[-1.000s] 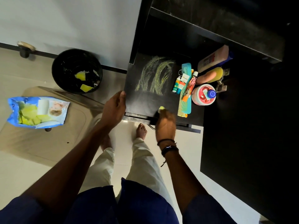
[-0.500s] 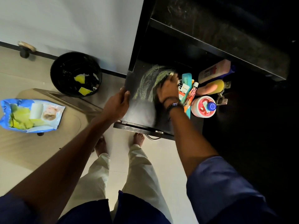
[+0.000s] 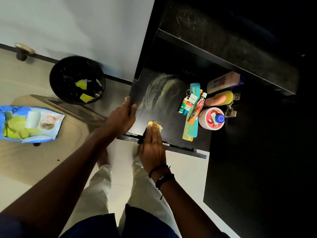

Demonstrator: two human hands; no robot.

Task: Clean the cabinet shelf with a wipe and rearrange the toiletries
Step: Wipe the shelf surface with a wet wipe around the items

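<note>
A black cabinet shelf (image 3: 173,115) carries yellowish chalky streaks (image 3: 161,90) on its left half. My right hand (image 3: 152,145) lies flat on a yellow wipe (image 3: 160,128) near the shelf's front edge, fingers pressed together. My left hand (image 3: 121,117) grips the shelf's left edge. Toiletries crowd the right half: a teal comb (image 3: 192,117), small tubes (image 3: 188,103), a round pink tub (image 3: 211,120) with a blue-capped bottle on it, an orange bottle (image 3: 219,100) and a white lotion bottle (image 3: 223,82).
A black waste bin (image 3: 77,79) with used yellow wipes stands on the floor at left. A blue wipes pack (image 3: 29,124) lies on a tan stool. An upper shelf edge (image 3: 223,60) overhangs the toiletries. A dark cabinet panel (image 3: 257,160) fills the right.
My right hand has swept the wipe from the streaks at the back of the shelf down to the front edge. The left hand stays on the shelf's left edge.
</note>
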